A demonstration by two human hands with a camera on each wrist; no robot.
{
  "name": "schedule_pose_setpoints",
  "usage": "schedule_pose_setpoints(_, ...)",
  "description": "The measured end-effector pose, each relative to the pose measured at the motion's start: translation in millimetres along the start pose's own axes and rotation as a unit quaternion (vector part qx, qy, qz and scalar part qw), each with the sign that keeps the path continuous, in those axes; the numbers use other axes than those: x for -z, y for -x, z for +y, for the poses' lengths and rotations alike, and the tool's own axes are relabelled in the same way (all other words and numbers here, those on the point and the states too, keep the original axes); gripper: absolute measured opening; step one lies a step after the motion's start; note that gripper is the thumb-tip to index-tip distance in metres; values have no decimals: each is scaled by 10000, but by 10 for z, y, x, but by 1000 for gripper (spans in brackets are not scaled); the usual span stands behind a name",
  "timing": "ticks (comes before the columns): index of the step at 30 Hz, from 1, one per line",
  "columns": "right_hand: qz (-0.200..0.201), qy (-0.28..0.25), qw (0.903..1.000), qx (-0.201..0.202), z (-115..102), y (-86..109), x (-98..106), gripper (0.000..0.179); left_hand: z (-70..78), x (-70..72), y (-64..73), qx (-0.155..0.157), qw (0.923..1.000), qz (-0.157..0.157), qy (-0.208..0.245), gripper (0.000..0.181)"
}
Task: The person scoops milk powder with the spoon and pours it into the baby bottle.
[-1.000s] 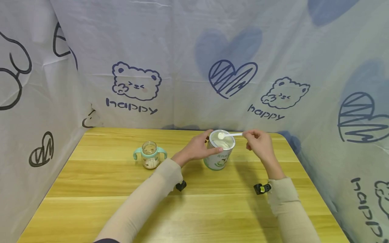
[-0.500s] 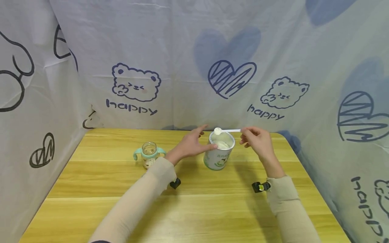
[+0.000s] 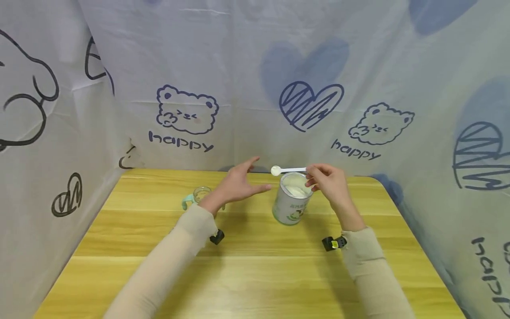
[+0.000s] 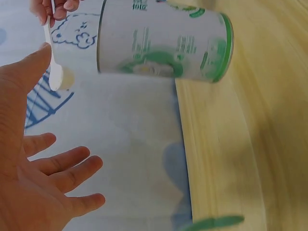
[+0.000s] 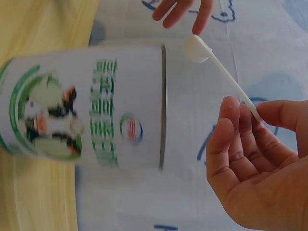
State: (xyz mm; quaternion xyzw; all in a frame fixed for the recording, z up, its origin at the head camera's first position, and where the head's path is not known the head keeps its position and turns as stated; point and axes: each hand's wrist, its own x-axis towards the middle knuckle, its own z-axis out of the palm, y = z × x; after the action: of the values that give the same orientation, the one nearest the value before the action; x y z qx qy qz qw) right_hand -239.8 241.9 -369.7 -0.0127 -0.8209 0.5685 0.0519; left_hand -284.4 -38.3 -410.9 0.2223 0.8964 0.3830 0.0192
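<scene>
A white measuring scoop (image 3: pixel 290 170), its bowl full of pale powder, hangs level above the can's back rim. My right hand (image 3: pixel 330 182) pinches the end of its handle between thumb and fingers, as the right wrist view shows with the scoop (image 5: pixel 226 72). The open milk powder can (image 3: pixel 290 208) stands upright on the table, powder inside; its side bears a cow print. My left hand (image 3: pixel 235 182) is spread, apart from the can on its left, holding nothing. Behind the left wrist, a baby bottle (image 3: pixel 201 191) with mint-green handles is partly hidden and has no lid on.
The wooden table (image 3: pixel 255 274) ends at the back against a hanging cloth (image 3: pixel 247 79) printed with bears and hearts. Cloth also hangs along both sides. Each wrist wears a small black camera.
My left hand has let go of the can and moved left, now covering part of the bottle. The right hand has lifted the filled scoop out and carried it left.
</scene>
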Motion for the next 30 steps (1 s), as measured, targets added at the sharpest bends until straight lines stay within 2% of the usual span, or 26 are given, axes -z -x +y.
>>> schedule_pose_setpoints(7, -299, -124, 9992, 223, -60, -16, -235, 37, -158, 204, 183, 31, 9999, -42, -117, 97)
schedule_pose_setpoints(15, -489, -255, 9978, 356, -97, -10, -441, 37, -321, 332, 354, 161, 9998, -11, -65, 95)
schedule_pose_setpoints(23, -663, -401, 9964, 340, -174, 0, -673, 31, -447, 509, 500, 112, 9995, 45, -307, 94)
schedule_pose_setpoints(30, -777, -370, 9954, 418, -208, 3, -843, 30, -621, 624, 663, 249, 9991, 33, -351, 92)
